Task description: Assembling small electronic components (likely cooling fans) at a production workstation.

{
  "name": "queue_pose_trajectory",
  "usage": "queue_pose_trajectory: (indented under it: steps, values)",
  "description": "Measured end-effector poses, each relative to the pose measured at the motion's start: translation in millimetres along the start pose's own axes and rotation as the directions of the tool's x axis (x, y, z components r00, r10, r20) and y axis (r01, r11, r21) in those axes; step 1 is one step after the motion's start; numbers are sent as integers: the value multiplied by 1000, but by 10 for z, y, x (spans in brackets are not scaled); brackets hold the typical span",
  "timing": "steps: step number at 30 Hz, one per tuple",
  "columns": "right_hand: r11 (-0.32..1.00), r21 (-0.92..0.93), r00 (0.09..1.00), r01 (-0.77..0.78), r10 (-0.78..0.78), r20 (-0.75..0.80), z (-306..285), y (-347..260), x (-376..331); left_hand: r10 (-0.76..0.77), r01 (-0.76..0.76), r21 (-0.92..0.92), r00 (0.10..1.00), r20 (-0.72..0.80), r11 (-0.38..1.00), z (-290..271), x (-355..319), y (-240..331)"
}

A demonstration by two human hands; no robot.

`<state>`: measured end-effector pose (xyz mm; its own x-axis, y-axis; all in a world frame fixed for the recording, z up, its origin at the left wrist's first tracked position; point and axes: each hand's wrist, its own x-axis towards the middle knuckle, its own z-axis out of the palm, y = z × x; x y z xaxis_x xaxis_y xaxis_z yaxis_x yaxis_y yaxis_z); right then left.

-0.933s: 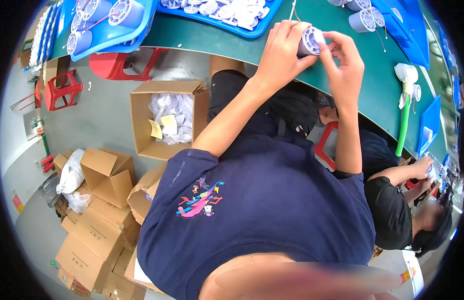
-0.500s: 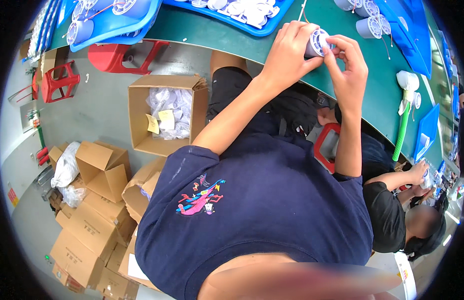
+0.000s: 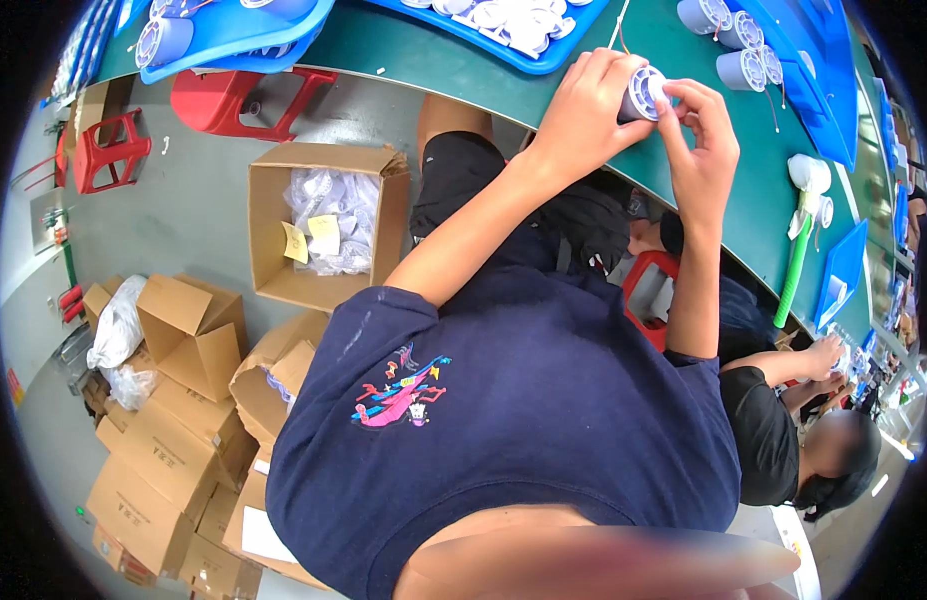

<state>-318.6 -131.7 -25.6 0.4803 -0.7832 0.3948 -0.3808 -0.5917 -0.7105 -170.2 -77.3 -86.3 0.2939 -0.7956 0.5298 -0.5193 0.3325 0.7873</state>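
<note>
One pale lilac cylinder (image 3: pixel 641 95) was in your left hand (image 3: pixel 588 108), fingers wrapped around its side, over the tabletop (image 3: pixel 753 185); your right hand (image 3: pixel 701 130) was narrowed at its slotted end, though whether it pinched anything I couldn't tell. You seemed to be at fingertip work there, which likely called for a steady left hold next.

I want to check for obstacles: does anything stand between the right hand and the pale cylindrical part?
Nothing visible does. The right hand has its fingertips at the pale cylindrical part; the left hand holds it from the other side.
</note>
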Motion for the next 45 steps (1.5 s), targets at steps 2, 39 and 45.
queue_pose_trajectory:
  steps: [2, 39, 45]
  values:
    - [999, -31, 1000, 21, -20, 7, -1, -35, 2, -2, 2, -3, 1000, -6, 1000, -5, 0, -1]
    - [973, -174, 983, 153, -132, 125, -28, -72, 139, -30, 30, 8, 1000, 6, 1000, -21, -12, -11]
    - [870, -295, 919, 394, -367, 146, 363, 334, 1221, -35, 34, 23, 999, 35, 999, -47, 30, 31]
